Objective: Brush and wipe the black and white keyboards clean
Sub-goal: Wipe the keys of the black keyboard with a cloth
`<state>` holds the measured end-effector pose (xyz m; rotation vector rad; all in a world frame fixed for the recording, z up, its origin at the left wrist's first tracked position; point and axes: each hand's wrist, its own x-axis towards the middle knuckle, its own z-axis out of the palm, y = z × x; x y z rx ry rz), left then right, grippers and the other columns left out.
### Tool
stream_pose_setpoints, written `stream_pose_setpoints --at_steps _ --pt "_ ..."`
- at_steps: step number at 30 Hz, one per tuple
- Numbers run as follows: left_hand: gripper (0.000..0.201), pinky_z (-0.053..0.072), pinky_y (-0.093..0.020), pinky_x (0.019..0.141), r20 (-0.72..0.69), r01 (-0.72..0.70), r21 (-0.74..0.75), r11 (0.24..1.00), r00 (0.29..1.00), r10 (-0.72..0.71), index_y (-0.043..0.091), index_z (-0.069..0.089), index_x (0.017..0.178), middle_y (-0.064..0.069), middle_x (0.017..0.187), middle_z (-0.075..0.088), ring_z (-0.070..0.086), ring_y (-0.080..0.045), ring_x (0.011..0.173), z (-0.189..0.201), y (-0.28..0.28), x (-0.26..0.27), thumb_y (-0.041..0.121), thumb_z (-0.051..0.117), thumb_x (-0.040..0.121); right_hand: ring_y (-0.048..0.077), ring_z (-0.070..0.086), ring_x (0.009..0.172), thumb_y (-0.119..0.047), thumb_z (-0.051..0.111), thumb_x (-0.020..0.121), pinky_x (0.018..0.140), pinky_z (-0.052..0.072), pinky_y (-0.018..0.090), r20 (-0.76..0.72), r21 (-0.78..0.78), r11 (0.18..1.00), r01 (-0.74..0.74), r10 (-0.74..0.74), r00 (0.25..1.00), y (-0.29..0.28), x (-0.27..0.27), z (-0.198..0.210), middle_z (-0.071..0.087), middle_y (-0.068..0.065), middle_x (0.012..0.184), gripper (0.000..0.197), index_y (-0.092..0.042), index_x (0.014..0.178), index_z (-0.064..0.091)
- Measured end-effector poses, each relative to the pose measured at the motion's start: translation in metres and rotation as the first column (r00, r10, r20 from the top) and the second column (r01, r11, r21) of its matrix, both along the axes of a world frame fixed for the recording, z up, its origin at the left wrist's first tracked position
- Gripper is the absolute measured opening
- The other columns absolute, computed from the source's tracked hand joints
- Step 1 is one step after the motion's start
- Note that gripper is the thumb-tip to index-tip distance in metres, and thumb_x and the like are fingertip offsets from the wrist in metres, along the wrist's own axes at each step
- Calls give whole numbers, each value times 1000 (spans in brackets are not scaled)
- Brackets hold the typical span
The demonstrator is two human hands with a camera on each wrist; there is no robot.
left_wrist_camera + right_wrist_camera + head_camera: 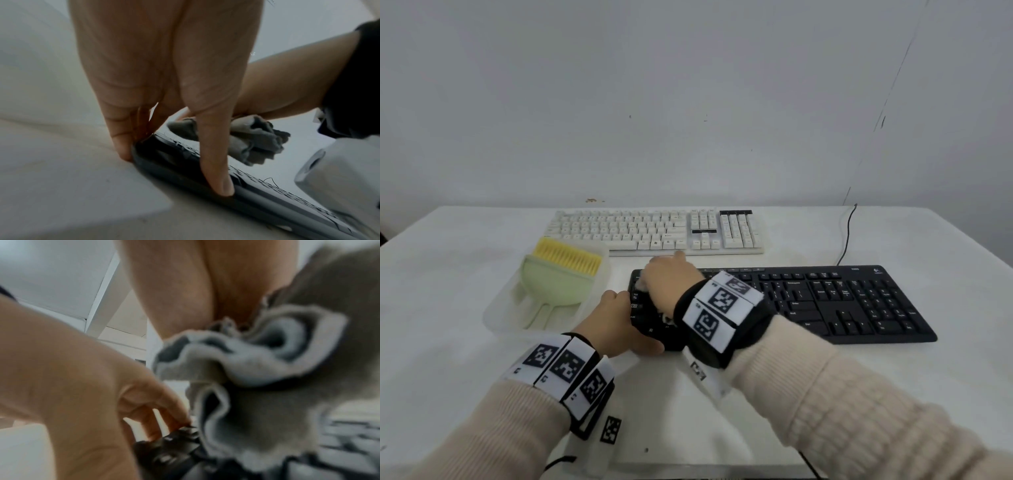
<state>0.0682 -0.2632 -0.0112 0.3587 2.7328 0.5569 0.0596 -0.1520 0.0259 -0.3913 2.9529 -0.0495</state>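
Note:
The black keyboard [859, 301] lies near me on the white table, and the white keyboard [654, 229] lies behind it. My left hand [619, 318] grips the black keyboard's left end, fingers against the side edge and thumb on the front rim [224, 190]. My right hand [671, 277] hovers over the keys at that left end and holds a bunched grey cloth [252, 139]. The right wrist view shows the cloth [257, 386] hanging just above the keys [174, 449]. In the head view my right hand hides nearly all of the cloth.
A clear plastic tray [496, 308] to the left of the keyboards holds a green dustpan [554, 284] and a yellow-bristled brush [566, 257]. A black cable [847, 233] runs from the black keyboard off the table's back right. A wall stands right behind the table.

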Motion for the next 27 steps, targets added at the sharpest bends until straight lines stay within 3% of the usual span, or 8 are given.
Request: stream_pose_setpoints --at_steps 3,5,9,13,17,21,25,27 --pt "54 40 -28 94 -14 13 -31 999 1000 -14 16 49 120 -5 111 52 41 -21 112 1 0 0 33 73 75 35 37 116 -12 40 96 86 39 35 46 24 999 -40 39 998 -13 -2 -10 46 6 105 26 -10 113 60" --pt "39 40 -23 87 -5 -5 -20 1000 1000 5 22 51 106 -5 107 53 42 -22 113 -1 0 -1 32 73 75 36 37 117 -10 39 97 85 38 34 26 65 997 -47 45 999 -9 -1 -13 50 8 116 29 -10 118 59" --pt "33 30 -10 66 34 -30 56 998 999 29 32 41 74 8 84 43 37 -15 97 0 1 2 27 73 75 34 38 117 0 37 92 79 33 33 0 63 998 -13 13 1000 21 5 -10 42 6 97 16 -9 96 49" --pt "69 41 -26 85 81 -104 80 991 992 98 20 46 116 2 111 40 41 -12 103 -6 -7 -2 36 84 61 31 39 113 -1 40 92 85 38 34 80 114 993 28 -37 996 53 3 -9 41 5 96 14 -10 84 46" --pt "79 43 -29 93 83 -112 67 991 991 107 17 43 125 1 115 37 45 -14 104 -7 -7 -2 39 84 62 29 39 92 5 40 75 90 38 36 123 196 968 157 -183 975 64 -6 -7 35 1 73 25 -14 63 31" --pt "72 45 -28 87 84 -113 74 991 991 107 19 44 117 2 112 38 46 -13 100 -8 -7 -3 37 85 60 32 50 111 -10 45 94 101 36 39 82 149 977 153 -166 983 47 -9 10 58 7 100 27 -12 67 40" --pt "53 39 -23 66 45 -80 51 995 996 78 22 48 93 0 100 49 46 -16 95 -9 -4 -6 36 83 56 25 44 99 -1 20 65 95 38 35 151 41 997 72 -77 986 3 -13 9 44 2 77 23 -15 68 38" --pt "48 37 -23 65 28 -42 4 999 999 42 23 47 89 -2 96 55 46 -19 95 -8 -2 -7 39 78 57 28 39 99 3 22 67 83 36 34 120 42 998 -39 33 992 -7 -13 -2 48 4 89 38 -12 82 53"
